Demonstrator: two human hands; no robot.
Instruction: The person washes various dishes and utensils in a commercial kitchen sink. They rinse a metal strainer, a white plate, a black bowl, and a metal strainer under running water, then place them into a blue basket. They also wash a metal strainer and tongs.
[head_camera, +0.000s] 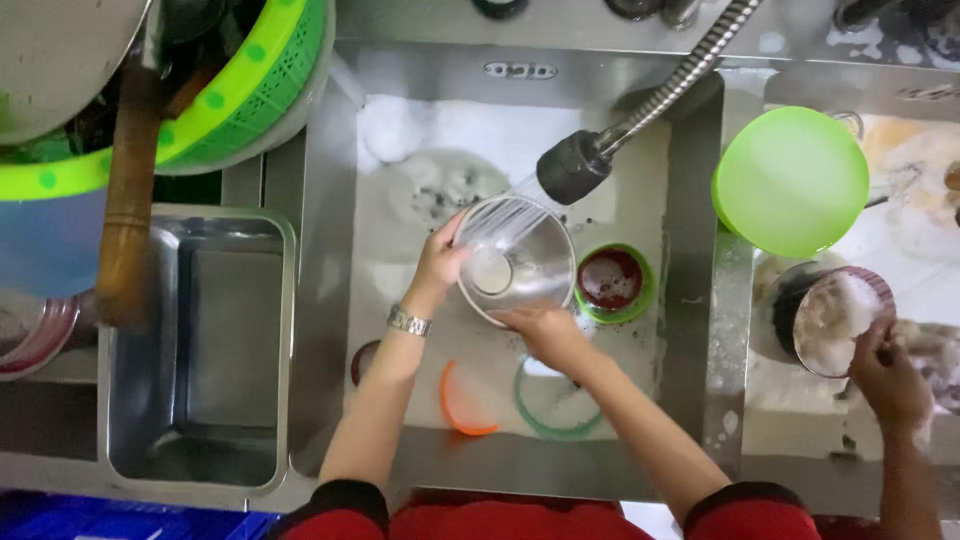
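I hold a shiny steel bowl (520, 262) over the sink (330, 300), tilted under water streaming from the black spray head (573, 166) of a flexible faucet hose. My left hand (440, 265), with a metal wristwatch on its wrist, grips the bowl's left rim. My right hand (545, 330) holds the bowl's lower rim from below. Water runs across the inside of the bowl.
In the soapy sink lie a green-rimmed dark bowl (612, 282), an orange ring (462, 405) and a green ring (555, 405). A steel tray (200, 350) sits left, green baskets (250, 100) above it. Right, another person's hand (888, 375) scrubs a soapy bowl (835, 320) near a green lid (792, 180).
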